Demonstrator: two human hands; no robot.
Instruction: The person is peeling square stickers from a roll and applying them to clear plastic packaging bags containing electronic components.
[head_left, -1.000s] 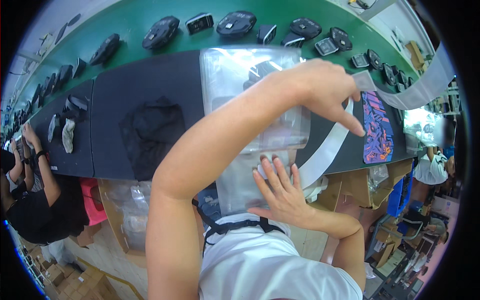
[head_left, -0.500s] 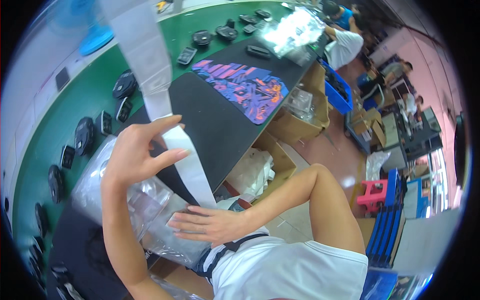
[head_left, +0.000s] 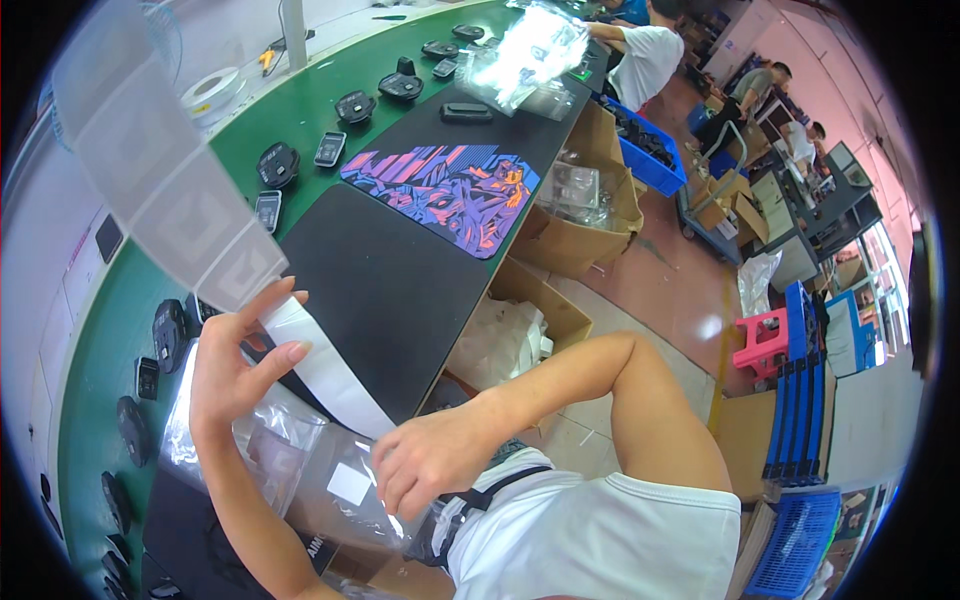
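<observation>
A long white strip of sticker labels (head_left: 165,165) runs from the upper left down through my left hand (head_left: 235,365). Thumb and fingers pinch the strip where its upper part, with faint square outlines, meets a plain narrow length. That lower length reaches my right hand (head_left: 435,460), whose fingers are curled over a stack of clear plastic bags (head_left: 320,490). Whatever those fingers hold, if anything, is hidden. A small white square label (head_left: 349,484) lies on the top bag, just left of the right fingertips. The bags rest by my lap at the bench's near edge.
Black mats, one colourfully printed (head_left: 450,195), lie on the green bench (head_left: 100,400). Several black devices (head_left: 278,163) line it. A label roll (head_left: 212,92) sits at the back. Cardboard boxes (head_left: 575,245) and a blue crate (head_left: 650,150) stand right. Other people work beyond.
My right hand has gone from flat on the bags to curled, and the white label now shows beside it. The strip's upper part has swung left, while my left hand moved slightly down.
</observation>
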